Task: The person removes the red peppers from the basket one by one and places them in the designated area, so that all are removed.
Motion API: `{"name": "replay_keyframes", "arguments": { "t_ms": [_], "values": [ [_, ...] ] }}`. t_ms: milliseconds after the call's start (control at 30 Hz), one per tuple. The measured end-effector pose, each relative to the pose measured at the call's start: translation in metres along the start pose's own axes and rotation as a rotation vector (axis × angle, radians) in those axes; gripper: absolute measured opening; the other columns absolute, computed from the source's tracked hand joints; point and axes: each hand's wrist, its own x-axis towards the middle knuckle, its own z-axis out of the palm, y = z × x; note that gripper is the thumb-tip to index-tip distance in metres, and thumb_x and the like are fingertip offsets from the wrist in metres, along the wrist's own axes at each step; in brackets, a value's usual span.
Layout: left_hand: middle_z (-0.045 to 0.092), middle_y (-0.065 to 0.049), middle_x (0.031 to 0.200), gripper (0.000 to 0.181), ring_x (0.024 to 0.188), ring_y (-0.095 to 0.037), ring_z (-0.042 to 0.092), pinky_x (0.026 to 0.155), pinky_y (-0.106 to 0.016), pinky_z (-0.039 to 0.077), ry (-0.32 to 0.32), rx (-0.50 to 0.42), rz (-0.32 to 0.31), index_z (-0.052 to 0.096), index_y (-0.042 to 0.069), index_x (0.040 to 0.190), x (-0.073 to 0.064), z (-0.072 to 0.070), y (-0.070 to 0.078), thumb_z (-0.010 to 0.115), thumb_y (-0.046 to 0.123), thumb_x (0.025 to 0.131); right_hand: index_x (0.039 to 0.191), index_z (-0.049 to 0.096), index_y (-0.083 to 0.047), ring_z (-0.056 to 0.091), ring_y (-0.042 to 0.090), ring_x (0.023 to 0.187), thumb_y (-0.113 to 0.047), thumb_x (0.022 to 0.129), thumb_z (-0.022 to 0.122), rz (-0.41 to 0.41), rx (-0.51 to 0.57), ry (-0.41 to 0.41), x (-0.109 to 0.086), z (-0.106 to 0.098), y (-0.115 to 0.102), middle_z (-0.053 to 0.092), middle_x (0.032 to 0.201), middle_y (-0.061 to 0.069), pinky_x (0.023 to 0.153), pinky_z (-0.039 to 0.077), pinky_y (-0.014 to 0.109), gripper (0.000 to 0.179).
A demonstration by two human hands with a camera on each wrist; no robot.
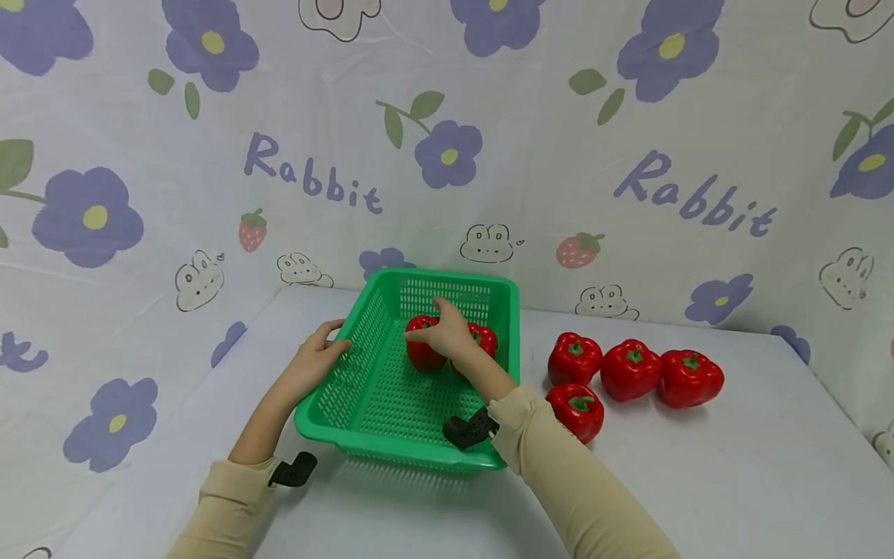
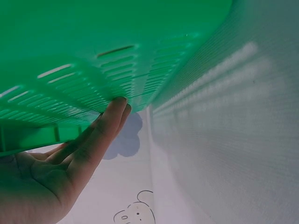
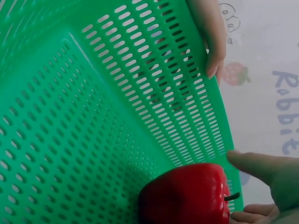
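A green plastic basket (image 1: 405, 446) with slotted walls stands in front of me. My left hand (image 1: 316, 363) grips its left wall, thumb over the rim; in the left wrist view that hand's fingers (image 2: 96, 147) lie along the outside. Over the basket hovers my right hand (image 1: 447, 335), thumb and fingers spread apart. Right below it, inside the basket, is a red bell pepper (image 1: 424, 355) with a green stem. Another red bell pepper (image 1: 483, 338) is partly covered by the right hand. In the right wrist view, the spread hand (image 3: 280, 177) stands beside one pepper (image 3: 187, 196), holding nothing.
On the white tabletop (image 1: 726, 473), right of the basket, several more red bell peppers (image 1: 632, 369) sit close together. The nearest pepper (image 1: 576, 411) lies near the basket's right side and my right sleeve. A patterned cloth (image 1: 531, 140) hangs behind the table.
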Motion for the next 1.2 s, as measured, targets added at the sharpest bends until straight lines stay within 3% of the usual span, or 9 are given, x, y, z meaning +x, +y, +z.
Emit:
{"name": "replay_keyframes", "arguments": {
  "t_ms": [167, 333, 500, 767, 1200],
  "values": [
    [0.058, -0.035, 0.126, 0.059, 0.086, -0.024, 0.071, 0.067, -0.032, 0.058, -0.001, 0.006, -0.001, 0.021, 0.004, 0.154, 0.001, -0.001, 0.0, 0.043, 0.024, 0.103, 0.15, 0.036, -0.006, 0.035, 0.03, 0.144, -0.011, 0.084, 0.075, -0.03, -0.027, 0.006, 0.002, 0.002, 0.003, 0.039, 0.155, 0.014, 0.115, 0.035, 0.048, 0.077],
    [0.058, -0.034, 0.126, 0.058, 0.086, -0.023, 0.07, 0.067, -0.032, 0.058, 0.003, 0.016, -0.002, 0.022, 0.004, 0.154, 0.0, -0.001, 0.0, 0.043, 0.023, 0.103, 0.148, 0.04, -0.005, 0.036, 0.029, 0.143, -0.004, 0.084, 0.073, -0.081, -0.002, -0.054, 0.0, 0.002, 0.003, 0.041, 0.154, 0.013, 0.114, 0.037, 0.044, 0.072],
    [0.058, -0.035, 0.126, 0.057, 0.088, -0.024, 0.07, 0.068, -0.032, 0.058, 0.003, 0.022, -0.004, 0.023, 0.003, 0.153, 0.001, 0.001, 0.0, 0.043, 0.023, 0.103, 0.147, 0.041, -0.004, 0.039, 0.029, 0.142, -0.003, 0.083, 0.075, -0.11, -0.036, -0.1, -0.004, 0.002, 0.002, 0.042, 0.154, 0.012, 0.113, 0.039, 0.043, 0.073],
    [0.058, -0.034, 0.127, 0.058, 0.09, -0.025, 0.07, 0.07, -0.032, 0.058, 0.003, 0.022, -0.002, 0.023, 0.003, 0.154, 0.0, 0.0, 0.0, 0.043, 0.023, 0.103, 0.142, 0.048, -0.003, 0.046, 0.027, 0.137, -0.008, 0.082, 0.077, -0.155, -0.103, -0.076, -0.005, 0.002, 0.002, 0.052, 0.146, 0.012, 0.11, 0.042, 0.04, 0.067],
    [0.057, -0.034, 0.128, 0.058, 0.095, -0.03, 0.07, 0.07, -0.034, 0.059, 0.009, 0.014, 0.007, 0.023, 0.003, 0.154, -0.001, 0.0, 0.0, 0.043, 0.023, 0.103, 0.14, 0.051, -0.003, 0.05, 0.028, 0.134, -0.01, 0.083, 0.077, -0.133, 0.015, -0.048, -0.009, -0.001, -0.002, 0.055, 0.142, 0.014, 0.107, 0.045, 0.043, 0.063]
  ]
}}
